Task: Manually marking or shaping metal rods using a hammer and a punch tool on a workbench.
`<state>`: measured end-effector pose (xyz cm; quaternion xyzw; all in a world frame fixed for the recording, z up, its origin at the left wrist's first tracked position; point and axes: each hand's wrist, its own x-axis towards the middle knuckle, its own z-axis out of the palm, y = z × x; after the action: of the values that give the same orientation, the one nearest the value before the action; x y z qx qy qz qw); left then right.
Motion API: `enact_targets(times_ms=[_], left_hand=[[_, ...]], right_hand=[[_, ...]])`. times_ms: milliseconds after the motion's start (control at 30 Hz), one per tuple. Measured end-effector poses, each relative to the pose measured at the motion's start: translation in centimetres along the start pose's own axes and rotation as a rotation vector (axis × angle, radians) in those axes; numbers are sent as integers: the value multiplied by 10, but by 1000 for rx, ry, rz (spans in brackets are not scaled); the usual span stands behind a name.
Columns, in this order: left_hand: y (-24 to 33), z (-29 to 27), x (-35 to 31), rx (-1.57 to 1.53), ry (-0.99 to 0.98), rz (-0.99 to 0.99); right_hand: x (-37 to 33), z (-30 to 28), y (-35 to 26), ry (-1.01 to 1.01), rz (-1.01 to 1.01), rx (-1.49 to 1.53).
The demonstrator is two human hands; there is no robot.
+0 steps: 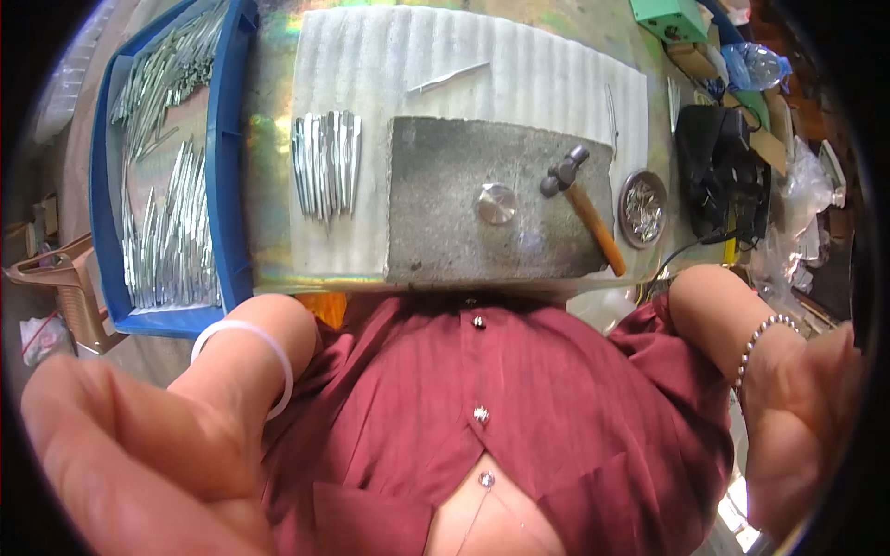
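Note:
Both of my hands are raised close to the camera, off the table. My left hand [139, 454] fills the lower left, its large, blurred fingers stretched out and running past the lower edge; nothing shows in it. My right hand [793, 435] is at the right rim, where its fingers fade into the dark border. On the worktable a grey stone slab [445, 246] carries a round metal disc [497, 204] and a hammer [593, 227] with a wooden handle. Left of the slab, several slim metal tweezers-like pieces [326, 167] lie in a row, apart from my hands.
A blue tray [227, 176] at the left holds many metal pieces. White foam sheet [389, 46] underlies the slab, with a single piece [450, 77] on it. At right are a round dish [642, 209] of small metal parts, a black bag-like item [714, 167] and a plastic bottle [756, 67].

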<state>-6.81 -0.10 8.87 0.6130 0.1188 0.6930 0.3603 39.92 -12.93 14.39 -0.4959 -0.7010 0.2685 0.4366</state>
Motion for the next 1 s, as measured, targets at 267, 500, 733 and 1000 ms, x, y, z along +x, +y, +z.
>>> enact_targets(times_ms=[267, 500, 733, 1000], left_hand=[[-46, 42, 14, 339, 22, -278], [-141, 37, 0, 631, -447, -606], [-218, 28, -41, 820, -710, -766], [-239, 33, -31, 980, -919, -826]], right_hand=[[92, 149, 1, 52, 61, -261], [45, 184, 53, -197, 291, -654], [32, 193, 61, -184, 352, -720], [25, 188, 66, -41, 379, -579]])
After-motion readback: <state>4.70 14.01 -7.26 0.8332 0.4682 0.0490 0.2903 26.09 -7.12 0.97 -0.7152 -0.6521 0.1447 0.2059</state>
